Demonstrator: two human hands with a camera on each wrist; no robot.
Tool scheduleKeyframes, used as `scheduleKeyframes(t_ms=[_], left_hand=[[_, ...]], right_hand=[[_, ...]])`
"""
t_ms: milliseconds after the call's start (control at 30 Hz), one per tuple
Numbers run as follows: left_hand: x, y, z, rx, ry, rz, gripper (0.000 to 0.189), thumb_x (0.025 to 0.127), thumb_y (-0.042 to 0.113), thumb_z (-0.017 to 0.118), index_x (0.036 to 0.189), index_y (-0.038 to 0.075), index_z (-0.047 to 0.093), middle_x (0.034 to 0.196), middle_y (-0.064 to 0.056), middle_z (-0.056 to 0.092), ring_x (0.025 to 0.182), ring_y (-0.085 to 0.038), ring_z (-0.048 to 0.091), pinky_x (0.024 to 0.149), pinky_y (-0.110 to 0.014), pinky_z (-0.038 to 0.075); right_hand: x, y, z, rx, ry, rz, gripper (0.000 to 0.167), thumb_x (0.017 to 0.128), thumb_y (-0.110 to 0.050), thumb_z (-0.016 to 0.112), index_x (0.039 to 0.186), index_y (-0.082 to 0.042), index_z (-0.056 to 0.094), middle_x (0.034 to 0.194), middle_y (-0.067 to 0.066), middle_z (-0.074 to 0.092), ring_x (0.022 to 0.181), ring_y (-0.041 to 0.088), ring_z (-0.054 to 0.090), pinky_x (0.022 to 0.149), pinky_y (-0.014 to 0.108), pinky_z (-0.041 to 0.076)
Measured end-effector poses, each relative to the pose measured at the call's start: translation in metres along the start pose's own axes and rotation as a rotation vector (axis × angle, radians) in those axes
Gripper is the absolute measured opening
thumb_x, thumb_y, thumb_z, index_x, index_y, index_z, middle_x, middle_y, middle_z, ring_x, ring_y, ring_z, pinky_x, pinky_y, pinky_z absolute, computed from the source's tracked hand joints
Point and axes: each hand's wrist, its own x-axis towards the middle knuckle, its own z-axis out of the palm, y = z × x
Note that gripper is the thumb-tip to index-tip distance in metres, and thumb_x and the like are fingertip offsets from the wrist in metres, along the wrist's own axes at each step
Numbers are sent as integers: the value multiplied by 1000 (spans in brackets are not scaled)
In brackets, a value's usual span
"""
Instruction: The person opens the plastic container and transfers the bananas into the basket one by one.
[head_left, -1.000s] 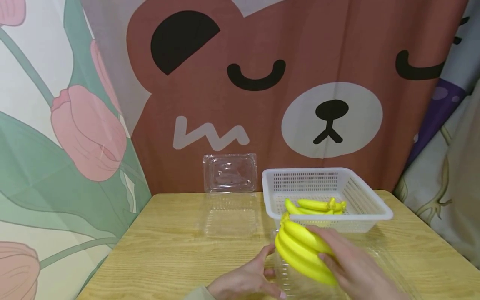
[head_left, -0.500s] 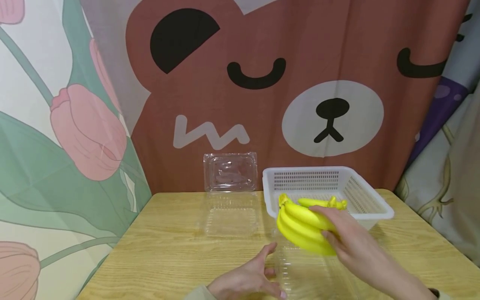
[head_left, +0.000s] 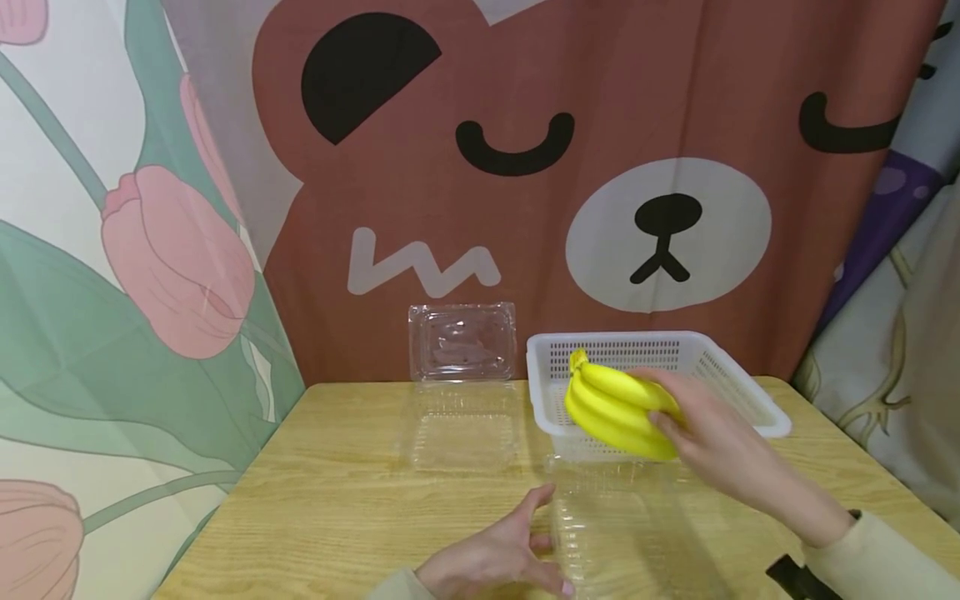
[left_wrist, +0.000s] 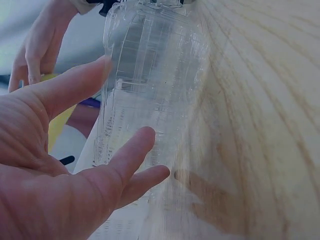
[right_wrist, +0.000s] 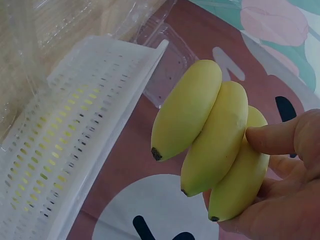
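My right hand point(head_left: 712, 433) grips a bunch of yellow bananas point(head_left: 618, 408), held over the front part of a white perforated basket point(head_left: 757, 408). In the right wrist view the thumb presses one side of the bunch point(right_wrist: 215, 140), its dark tips facing the camera. My left hand point(head_left: 491, 554) lies by the left side of a clear plastic clamshell container point(head_left: 600, 533) on the table. The left wrist view shows its thumb and fingers spread, fingertips at the container wall point(left_wrist: 150, 90). Yellow shows through the slots of the basket point(right_wrist: 75, 130); the fruit inside is mostly hidden.
A second clear clamshell container point(head_left: 465, 442) stands to the left of the basket with its lid point(head_left: 462, 342) raised against the curtain. Wooden tabletop point(head_left: 337, 500) extends to the left of my hands. A bear-print curtain point(head_left: 525, 225) hangs behind the table's back edge.
My right hand has lifted the banana bunch up and away from above the near container to over the basket. My left hand has stayed in place beside the container.
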Motion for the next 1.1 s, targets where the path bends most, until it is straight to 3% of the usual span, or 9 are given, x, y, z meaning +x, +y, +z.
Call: scheduleKeyframes(t_ms=[100,333,500,633,1100], left_hand=[[0,1,0,-27,-9,3,108,73,-13,78,156,21,18,132,-18,53,104,-33,64,98,-50,47],[-1,1,1,-65,-31,22,109,75,-14,77,157,19,13,125,-17,58,101,-29,64,91,-41,53],[-1,0,-1,-7,-30,27,106,77,-7,80,156,20,15,130,-15,54,117,-26,56,94,-39,51],[0,0,-3,40,-22,20,102,78,-3,81,155,22,19,135,-15,50,125,-27,50,97,-42,49],[0,-1,-1,21,2,26,105,75,-8,81,155,20,19,133,-16,52,124,-28,51,95,-40,51]], right_hand=[[6,8,3,0,9,-16,56,83,14,67,135,-3,52,129,12,60,110,28,57,87,51,49],[22,26,12,10,17,14,53,85,14,66,134,0,51,126,16,60,106,30,56,85,51,50],[36,39,16,24,2,66,52,87,11,66,136,2,50,126,19,59,105,33,55,89,54,48],[45,48,20,21,-40,133,52,90,8,64,139,0,49,129,20,57,107,34,55,91,56,46],[62,88,53,14,-181,265,49,93,7,57,141,2,47,133,25,54,115,39,53,98,60,42]])
